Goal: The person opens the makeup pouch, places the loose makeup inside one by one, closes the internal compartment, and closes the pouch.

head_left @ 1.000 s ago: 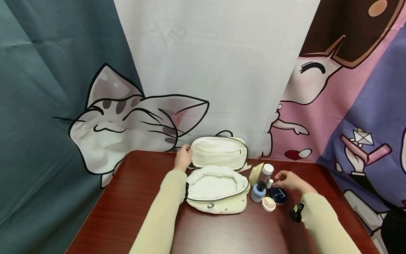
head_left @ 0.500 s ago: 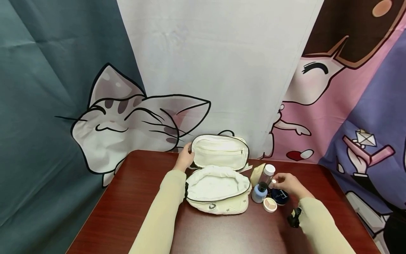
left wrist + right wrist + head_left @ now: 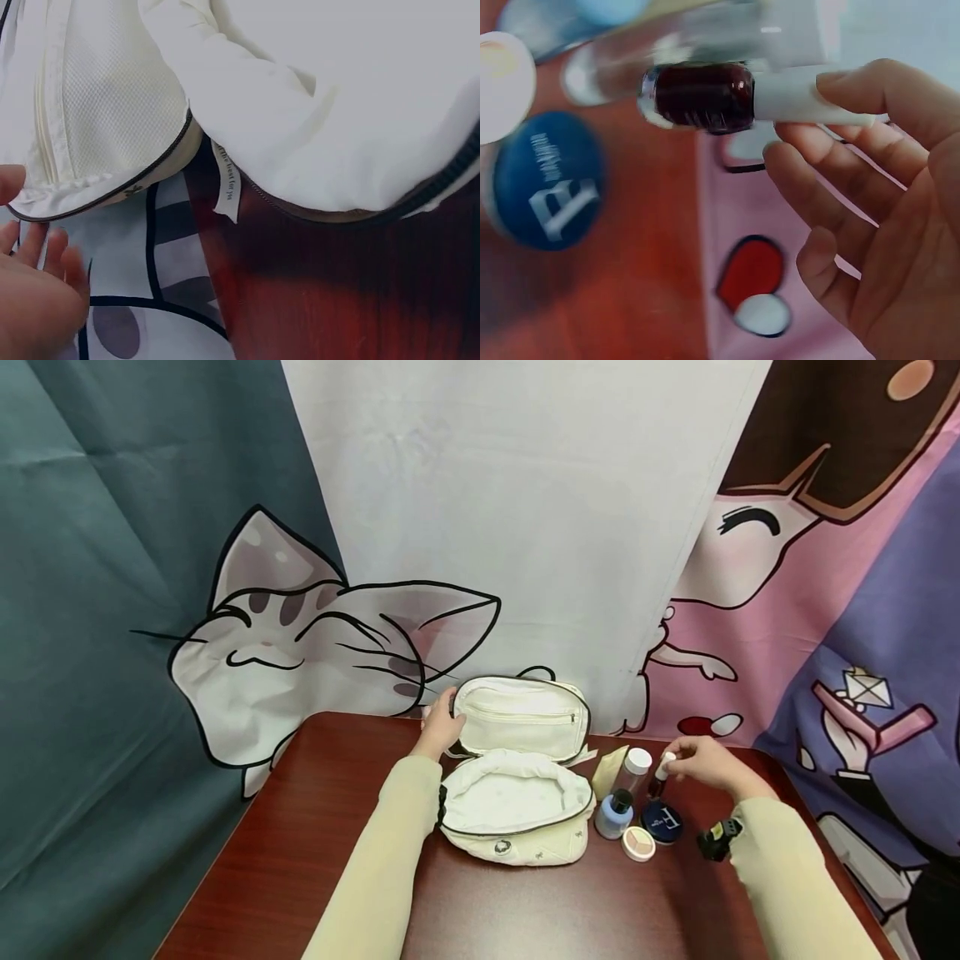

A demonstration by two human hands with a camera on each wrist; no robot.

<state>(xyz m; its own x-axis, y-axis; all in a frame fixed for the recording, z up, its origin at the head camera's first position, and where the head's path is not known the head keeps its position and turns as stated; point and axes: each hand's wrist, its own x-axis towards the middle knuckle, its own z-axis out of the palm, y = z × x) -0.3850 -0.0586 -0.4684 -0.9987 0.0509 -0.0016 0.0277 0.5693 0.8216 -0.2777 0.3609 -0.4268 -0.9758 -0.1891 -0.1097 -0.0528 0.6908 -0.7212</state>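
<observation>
Right hand (image 3: 904, 240) around cap (image 3: 795, 96) of dark-red bottle (image 3: 705, 96)

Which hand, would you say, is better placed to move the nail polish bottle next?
Probably the right hand: its fingers pinch the nail polish bottle by its white cap, while the left hand holds the cosmetic bag's lid.

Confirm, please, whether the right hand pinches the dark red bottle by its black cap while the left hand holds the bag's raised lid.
Not quite: the right hand pinches the dark red bottle by a white cap, as the right wrist view shows; the rest is right.
</observation>
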